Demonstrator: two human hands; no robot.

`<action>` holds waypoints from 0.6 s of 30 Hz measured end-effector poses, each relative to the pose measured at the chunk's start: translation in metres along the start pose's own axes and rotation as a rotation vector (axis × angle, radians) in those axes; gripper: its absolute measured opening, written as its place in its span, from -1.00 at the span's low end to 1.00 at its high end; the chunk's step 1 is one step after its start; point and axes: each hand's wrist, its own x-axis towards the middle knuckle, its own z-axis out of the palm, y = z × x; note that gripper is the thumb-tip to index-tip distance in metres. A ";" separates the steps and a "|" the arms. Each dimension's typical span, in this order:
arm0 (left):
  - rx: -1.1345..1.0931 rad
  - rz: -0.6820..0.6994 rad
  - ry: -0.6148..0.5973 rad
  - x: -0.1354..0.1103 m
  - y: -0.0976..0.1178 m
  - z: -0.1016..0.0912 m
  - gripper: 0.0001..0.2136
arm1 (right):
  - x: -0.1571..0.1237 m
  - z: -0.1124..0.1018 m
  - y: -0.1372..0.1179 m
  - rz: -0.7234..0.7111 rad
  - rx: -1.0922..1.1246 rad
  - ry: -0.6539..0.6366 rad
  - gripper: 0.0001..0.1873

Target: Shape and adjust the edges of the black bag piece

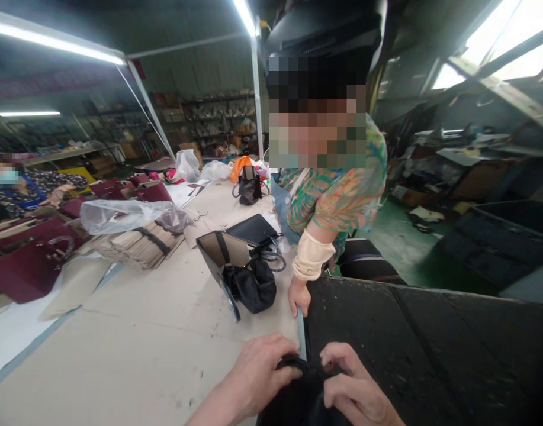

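Note:
At the bottom of the view lies a soft black fabric bag (pixel 298 393), its lower part cut off by the frame. My left hand (pixel 262 373) closes on its upper edge, thumb against the fingers. On the bag's other side is my right hand (pixel 360 384), its fingers curled around the black fabric. Ahead of my hands, on the beige tabletop (pixel 164 343), another black bag (pixel 253 284) lies with a stiff beige-lined panel and looped handles wrapped in plastic. A flat black piece (pixel 251 229) sits behind it.
A co-worker in a patterned shirt (pixel 342 189) stands across, one hand (pixel 299 296) on the table edge. A dark, worn surface (pixel 422 343) adjoins at right. Maroon bags (pixel 31 254), stacked beige panels (pixel 135 245) and plastic wrap (pixel 120 216) lie left. Another person (pixel 26 183) sits far left.

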 end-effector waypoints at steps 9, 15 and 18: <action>0.053 0.072 -0.036 0.026 0.002 -0.002 -0.86 | -0.004 -0.006 0.010 0.099 0.116 0.121 -0.79; 0.090 0.038 -0.067 0.052 0.007 -0.006 -0.83 | 0.000 -0.016 0.024 0.237 0.152 0.176 -0.79; 0.105 0.013 -0.092 0.062 0.012 -0.008 -0.82 | 0.003 -0.018 0.033 0.263 0.186 0.215 -0.78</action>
